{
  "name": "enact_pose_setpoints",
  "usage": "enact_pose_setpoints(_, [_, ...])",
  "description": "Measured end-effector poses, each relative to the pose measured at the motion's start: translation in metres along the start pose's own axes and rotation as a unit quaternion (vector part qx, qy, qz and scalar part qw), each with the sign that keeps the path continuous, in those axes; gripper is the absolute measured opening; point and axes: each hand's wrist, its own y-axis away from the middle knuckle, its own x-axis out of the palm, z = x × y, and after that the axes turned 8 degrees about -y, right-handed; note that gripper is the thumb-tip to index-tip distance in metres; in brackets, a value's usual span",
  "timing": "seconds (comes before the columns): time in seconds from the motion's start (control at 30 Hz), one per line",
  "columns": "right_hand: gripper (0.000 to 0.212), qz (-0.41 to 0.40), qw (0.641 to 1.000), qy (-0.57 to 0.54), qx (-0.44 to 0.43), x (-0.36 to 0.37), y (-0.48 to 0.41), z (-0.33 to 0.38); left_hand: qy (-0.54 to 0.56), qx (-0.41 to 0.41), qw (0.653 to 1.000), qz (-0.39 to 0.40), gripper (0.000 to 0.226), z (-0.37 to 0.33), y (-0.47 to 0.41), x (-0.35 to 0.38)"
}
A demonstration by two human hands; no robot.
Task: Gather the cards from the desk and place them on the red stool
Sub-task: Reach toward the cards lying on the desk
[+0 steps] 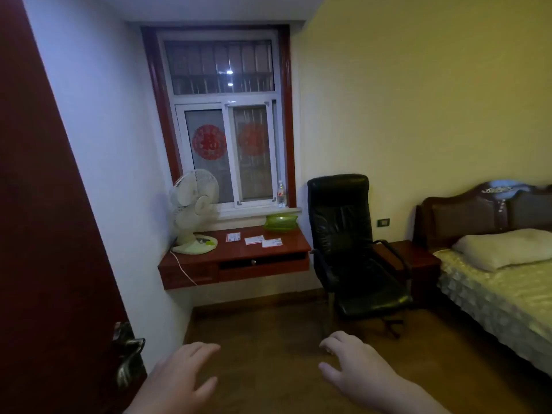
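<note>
Nothing is gathered yet: three small white-and-red cards (pixel 254 239) lie spread on the glossy red wooden wall-mounted desk (pixel 236 258) under the window, beside a white table fan (pixel 194 210). Both the left hand (pixel 176 380) and right hand (pixel 355 366) hang open and empty, well short of it; no red stool shows

Dark red desk (pixel 286 249) under white cards (pixel 254 239) edged in red. Glossy green bowl (pixel 280 222) at two o'clock from those. White fan (pixel 194 210). Black office chair (pixel 346 243). Red paper cuttings (pixel 208 141) on the window panes. Pale yellow quilted bedspread (pixel 501 291).
</note>
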Motion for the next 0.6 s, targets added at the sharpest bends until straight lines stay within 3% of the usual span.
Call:
enact_pose_setpoints(0.3, [0.044, 0.018, 1.000, 0.007, 0.023, 0.024, -0.081, -0.007, 0.052, -0.006, 0.998, 0.033, 0.058, 0.043, -0.080, 0.032])
enact_pose_setpoints(0.6, [0.041, 0.014, 0.999, 0.034, 0.036, 0.052, -0.220, 0.019, 0.119, 0.005, 0.992, 0.041, 0.057, 0.118, -0.202, 0.064])
